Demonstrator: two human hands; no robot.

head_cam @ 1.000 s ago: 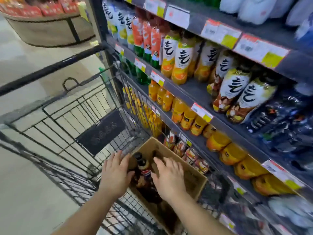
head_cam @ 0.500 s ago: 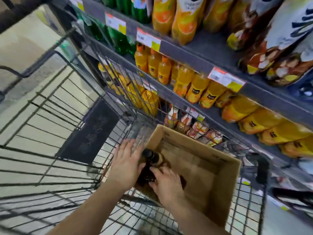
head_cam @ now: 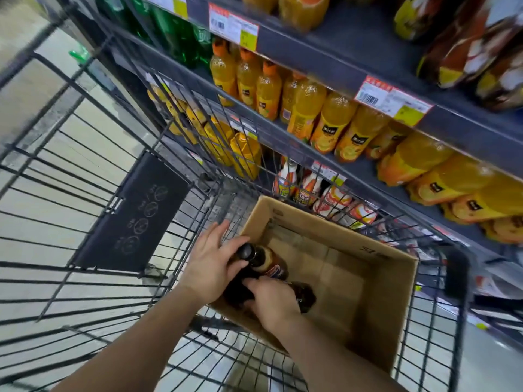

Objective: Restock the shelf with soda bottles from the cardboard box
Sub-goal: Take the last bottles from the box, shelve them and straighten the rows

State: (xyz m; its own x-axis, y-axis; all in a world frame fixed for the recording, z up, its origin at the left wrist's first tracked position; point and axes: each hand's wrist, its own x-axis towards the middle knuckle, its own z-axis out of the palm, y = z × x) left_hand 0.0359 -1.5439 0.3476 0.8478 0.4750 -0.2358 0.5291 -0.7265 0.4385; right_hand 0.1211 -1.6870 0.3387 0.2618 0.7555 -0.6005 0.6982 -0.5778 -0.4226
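An open cardboard box (head_cam: 396,292) sits in the wire shopping cart (head_cam: 93,176). Dark soda bottles lie in its near left corner. One dark bottle with a black cap (head_cam: 263,260) stands out at the corner, and my left hand (head_cam: 213,264) wraps round its neck, thumb across it. My right hand (head_cam: 273,302) reaches down inside the box and curls over a second dark bottle (head_cam: 304,295), most of which is hidden. The rest of the box floor shows bare cardboard. The grey shelf (head_cam: 353,66) rises to the right of the cart.
Orange juice bottles (head_cam: 319,120) fill the middle shelf, green bottles (head_cam: 175,38) stand further left, and yellow cartons (head_cam: 243,154) and small labelled bottles (head_cam: 308,185) sit lower. Price tags (head_cam: 393,100) line the shelf edges. A black cart flap (head_cam: 135,216) stands ahead. Pale floor lies left.
My view has tipped down and closer to the box. My left hand has closed round the capped bottle's neck, and my right hand has reached deeper onto a second bottle.
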